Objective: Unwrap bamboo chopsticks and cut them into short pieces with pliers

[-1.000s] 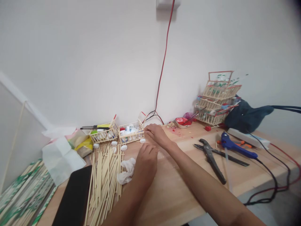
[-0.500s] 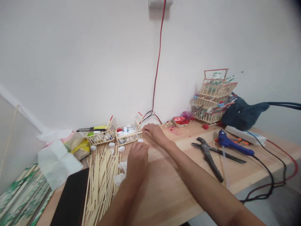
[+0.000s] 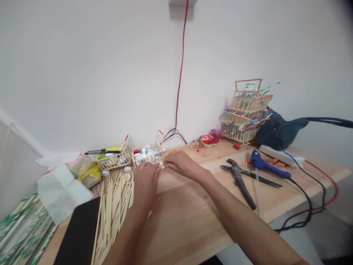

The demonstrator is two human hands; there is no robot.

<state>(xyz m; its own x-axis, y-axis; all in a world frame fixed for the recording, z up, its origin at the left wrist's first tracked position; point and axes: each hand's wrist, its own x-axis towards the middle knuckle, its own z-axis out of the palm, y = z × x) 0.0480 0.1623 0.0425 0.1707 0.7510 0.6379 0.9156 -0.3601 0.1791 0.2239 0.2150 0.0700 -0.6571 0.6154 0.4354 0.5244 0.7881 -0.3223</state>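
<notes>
At the far left, green-and-white wrapped bundles of sticks (image 3: 26,228) run out of sight past the edge. A creased white sheet (image 3: 59,197) lies beside them, partly over a yellow packet (image 3: 92,176) whose print I can't read. The black slab (image 3: 78,232) in front, perhaps a phone, is cut off below. Next come loose sticks (image 3: 114,206), their near ends running under the left forearm. Behind them stands a stick basket (image 3: 114,162), a yellow-handled tool (image 3: 111,150) lying across its top and blurring its contents for me; white caps (image 3: 127,169) sit in front.

The left hand (image 3: 146,176) is just in front of a second stick basket (image 3: 147,154) full of white bottles, hiding its lower front. Its fingers are bent, tips turned toward those of the right hand (image 3: 180,165), also curled, near the basket's right corner. A pale scrap shows between them; I can't tell what it is, or whether either of the hands grips it.

Farther right, a red-smeared dish (image 3: 209,141) sits by the wall, then stacked baskets (image 3: 246,110), partly covered by a dark blue bag (image 3: 278,130). Black-handled cutters (image 3: 242,186) cross another dark tool, and a blue glue gun (image 3: 268,166) half hides something orange-handled on the tabletop (image 3: 193,224).
</notes>
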